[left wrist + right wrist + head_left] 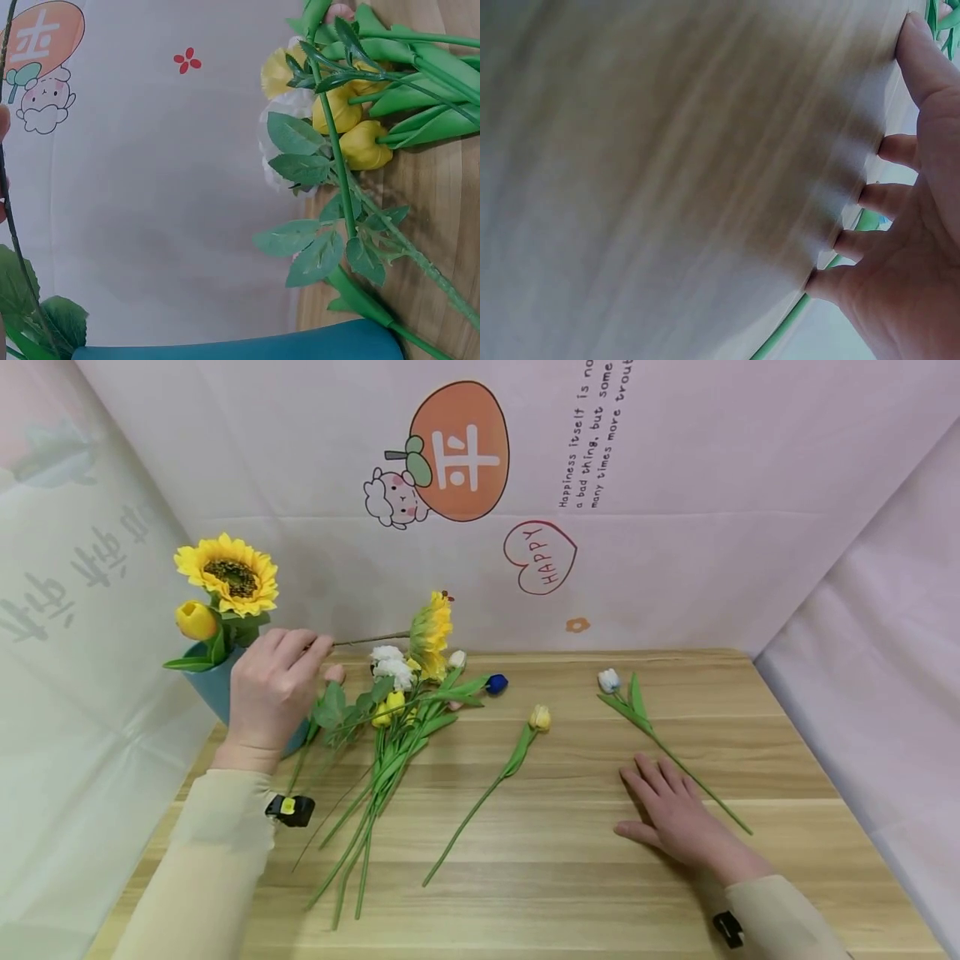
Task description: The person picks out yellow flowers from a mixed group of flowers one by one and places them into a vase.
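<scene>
My left hand point(276, 685) pinches the thin dark stem of a sunflower point(431, 635), whose yellow head points right above the heap of flowers. The same stem point(16, 247) runs down the left edge of the left wrist view, where only fingertips show. Beside that hand stands a blue vase point(213, 689), partly hidden by the arm, holding another sunflower point(231, 577) and a yellow tulip point(197, 620). My right hand point(675, 818) rests on the wooden table point(570, 860) with fingers spread, close to a pale blue-white tulip point(610, 681). The right wrist view shows its fingertips point(889, 150) touching the tabletop.
A heap of flowers lies left of the table's middle: white blooms point(392, 667), yellow tulips point(388, 708), a blue tulip point(497, 684) and leafy stems point(315, 259). A single cream tulip point(540, 718) lies apart. Printed cloth point(675, 527) hangs behind the table.
</scene>
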`<state>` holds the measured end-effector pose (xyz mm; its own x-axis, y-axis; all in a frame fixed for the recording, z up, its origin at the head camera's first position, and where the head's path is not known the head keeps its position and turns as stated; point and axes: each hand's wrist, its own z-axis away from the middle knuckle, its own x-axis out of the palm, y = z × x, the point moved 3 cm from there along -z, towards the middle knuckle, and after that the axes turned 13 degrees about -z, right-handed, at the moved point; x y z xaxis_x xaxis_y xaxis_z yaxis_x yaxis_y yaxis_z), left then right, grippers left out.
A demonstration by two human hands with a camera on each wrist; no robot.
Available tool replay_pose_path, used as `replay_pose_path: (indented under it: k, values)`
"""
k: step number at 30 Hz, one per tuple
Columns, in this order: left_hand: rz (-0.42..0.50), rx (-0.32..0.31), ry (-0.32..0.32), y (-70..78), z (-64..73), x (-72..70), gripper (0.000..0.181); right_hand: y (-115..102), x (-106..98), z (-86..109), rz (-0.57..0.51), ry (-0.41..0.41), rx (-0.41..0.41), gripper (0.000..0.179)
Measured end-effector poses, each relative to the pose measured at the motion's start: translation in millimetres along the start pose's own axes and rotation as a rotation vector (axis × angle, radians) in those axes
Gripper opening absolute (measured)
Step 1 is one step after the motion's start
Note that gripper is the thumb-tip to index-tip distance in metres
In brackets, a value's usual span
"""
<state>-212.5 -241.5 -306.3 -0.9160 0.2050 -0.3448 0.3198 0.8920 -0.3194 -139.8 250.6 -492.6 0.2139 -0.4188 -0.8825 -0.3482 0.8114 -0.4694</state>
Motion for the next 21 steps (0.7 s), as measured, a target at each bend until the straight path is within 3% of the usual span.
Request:
replay_pose_path:
  k: [7,11,21]
  values:
    - [-0.015,-0.070,-0.002,-9.8,3.9,2.6,0.020,1,1,0.6,0.002,0.007,-0.002,0.086]
    - [-0.016,-0.158,0.008,-18.8,8.4,2.0,0.009,1,1,0.8,0.001,0.009,-0.002,0.086]
    - [0.001,-0.370,-0.002,-43.4,24.9,-2.2,0.013,1,0,0.1,-0.002,0.006,-0.005,0.086]
